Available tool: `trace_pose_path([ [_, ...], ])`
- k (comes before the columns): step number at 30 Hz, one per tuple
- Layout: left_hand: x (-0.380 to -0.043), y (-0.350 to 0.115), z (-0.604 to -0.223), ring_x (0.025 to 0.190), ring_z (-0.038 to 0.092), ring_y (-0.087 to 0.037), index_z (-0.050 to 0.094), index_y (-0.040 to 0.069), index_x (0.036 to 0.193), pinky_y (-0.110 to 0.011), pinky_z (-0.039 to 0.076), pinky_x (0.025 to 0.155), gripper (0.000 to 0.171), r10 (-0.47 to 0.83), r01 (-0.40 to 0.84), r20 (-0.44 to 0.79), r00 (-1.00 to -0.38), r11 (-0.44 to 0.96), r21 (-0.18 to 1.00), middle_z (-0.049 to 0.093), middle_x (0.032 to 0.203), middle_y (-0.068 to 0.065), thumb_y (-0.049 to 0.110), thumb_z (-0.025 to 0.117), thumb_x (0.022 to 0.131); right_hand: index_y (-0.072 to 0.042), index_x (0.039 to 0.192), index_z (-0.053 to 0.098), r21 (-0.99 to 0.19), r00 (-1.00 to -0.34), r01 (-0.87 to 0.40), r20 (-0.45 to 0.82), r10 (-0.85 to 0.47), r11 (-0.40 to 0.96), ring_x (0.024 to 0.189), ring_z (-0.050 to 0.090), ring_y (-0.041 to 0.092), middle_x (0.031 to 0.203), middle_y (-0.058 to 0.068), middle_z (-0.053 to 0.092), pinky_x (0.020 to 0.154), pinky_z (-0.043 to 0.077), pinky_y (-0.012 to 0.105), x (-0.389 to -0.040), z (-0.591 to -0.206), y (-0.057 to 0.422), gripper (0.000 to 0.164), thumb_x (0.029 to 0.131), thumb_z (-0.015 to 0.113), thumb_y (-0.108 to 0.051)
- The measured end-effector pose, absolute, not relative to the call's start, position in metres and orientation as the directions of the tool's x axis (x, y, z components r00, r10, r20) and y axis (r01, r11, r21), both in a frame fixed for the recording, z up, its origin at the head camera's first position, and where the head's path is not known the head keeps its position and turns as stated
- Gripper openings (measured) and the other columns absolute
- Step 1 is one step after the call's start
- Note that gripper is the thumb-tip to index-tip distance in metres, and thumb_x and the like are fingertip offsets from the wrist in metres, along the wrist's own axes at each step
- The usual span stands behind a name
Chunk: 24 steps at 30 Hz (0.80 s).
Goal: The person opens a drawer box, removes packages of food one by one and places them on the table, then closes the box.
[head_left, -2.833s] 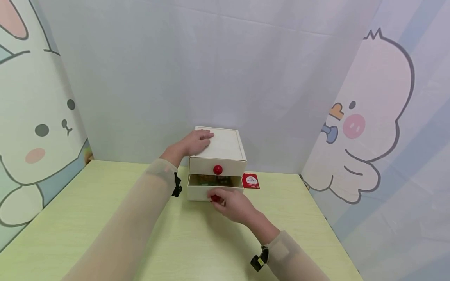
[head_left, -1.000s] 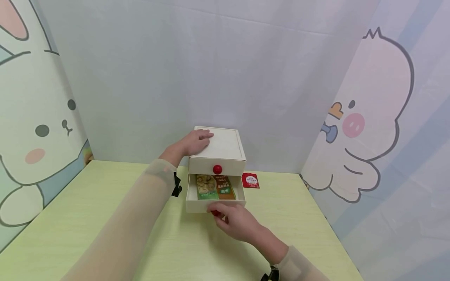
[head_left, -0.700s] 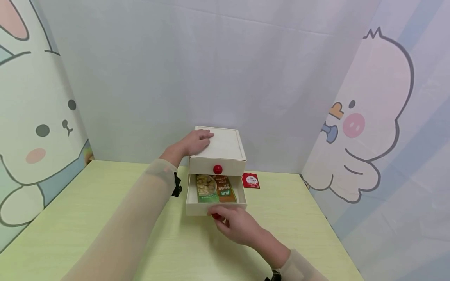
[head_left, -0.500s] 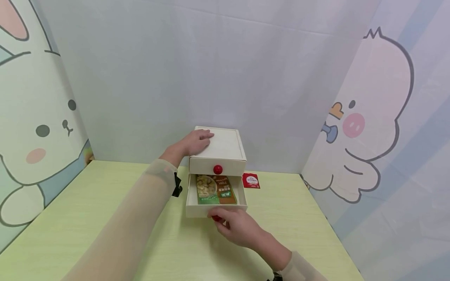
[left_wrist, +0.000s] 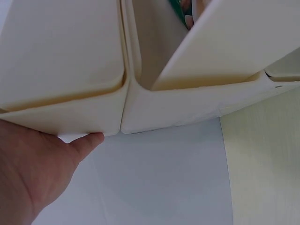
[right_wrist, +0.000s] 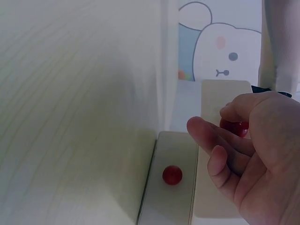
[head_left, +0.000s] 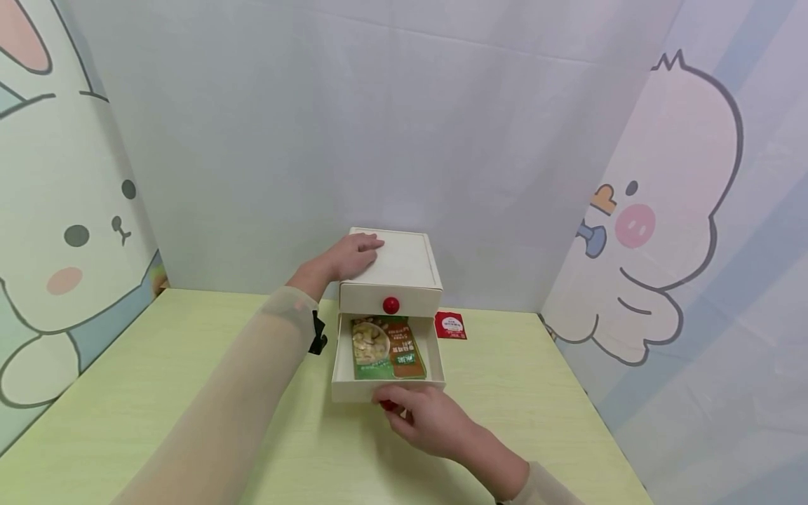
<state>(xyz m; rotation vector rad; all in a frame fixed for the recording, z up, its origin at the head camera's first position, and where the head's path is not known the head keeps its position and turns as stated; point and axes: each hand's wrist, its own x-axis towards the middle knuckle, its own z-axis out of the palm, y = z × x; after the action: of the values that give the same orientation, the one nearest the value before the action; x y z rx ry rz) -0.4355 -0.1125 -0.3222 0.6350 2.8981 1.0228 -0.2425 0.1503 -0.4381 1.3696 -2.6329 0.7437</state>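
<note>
A white two-drawer box (head_left: 407,261) stands on the table against the backdrop. My left hand (head_left: 351,257) rests on its top near the left edge, fingers extended; in the left wrist view the thumb (left_wrist: 89,144) lies along the box's edge. The lower drawer (head_left: 434,358) is pulled out, and a green and brown food packet (head_left: 386,347) with a printed bowl lies flat inside. With thumb and fingers, my right hand (head_left: 429,419) pinches that drawer's red knob (right_wrist: 234,127). The upper drawer (head_left: 360,298) is closed, its round red knob (head_left: 391,305) untouched.
A small red packet (head_left: 451,325) with a white circle lies on the pale yellow-green table (head_left: 524,393), right of the box. Behind hangs a grey-white curtain (head_left: 265,140), with cartoon-printed cloth at both sides.
The lower drawer has slid out toward me with my right hand on its knob, uncovering the green and brown packet. My left hand has stayed on the box top.
</note>
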Motion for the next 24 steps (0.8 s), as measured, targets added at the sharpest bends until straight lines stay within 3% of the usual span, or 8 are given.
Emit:
trace_pose_path([
  [12,-0.435,-0.113,-0.322,0.172,0.015,-0.035,0.043,0.014,0.170,-0.056,0.014,0.141,0.057,0.372,0.367,0.124,-0.920,0.704,0.608,0.026,0.183,-0.012,0.031,0.035,0.116,-0.018,0.129,0.074,-0.399,-0.611,-0.770,0.234,-0.756,0.499,0.085,0.059,-0.002,0.103,-0.005,0.076,0.076,0.053,0.008,-0.232,-0.438,0.153,0.025,0.106,0.071,-0.011],
  [24,-0.434,-0.112,-0.321,0.172,0.015,-0.036,0.042,0.014,0.170,-0.057,0.013,0.140,0.057,0.379,0.372,0.124,-0.917,0.703,0.606,0.024,0.184,-0.013,0.030,0.034,0.117,-0.019,0.128,0.074,-0.356,-0.571,-0.807,0.265,-0.777,0.472,0.085,0.057,-0.007,0.101,-0.009,0.075,0.075,0.049,0.003,-0.225,-0.441,0.155,0.026,0.104,0.073,-0.009],
])
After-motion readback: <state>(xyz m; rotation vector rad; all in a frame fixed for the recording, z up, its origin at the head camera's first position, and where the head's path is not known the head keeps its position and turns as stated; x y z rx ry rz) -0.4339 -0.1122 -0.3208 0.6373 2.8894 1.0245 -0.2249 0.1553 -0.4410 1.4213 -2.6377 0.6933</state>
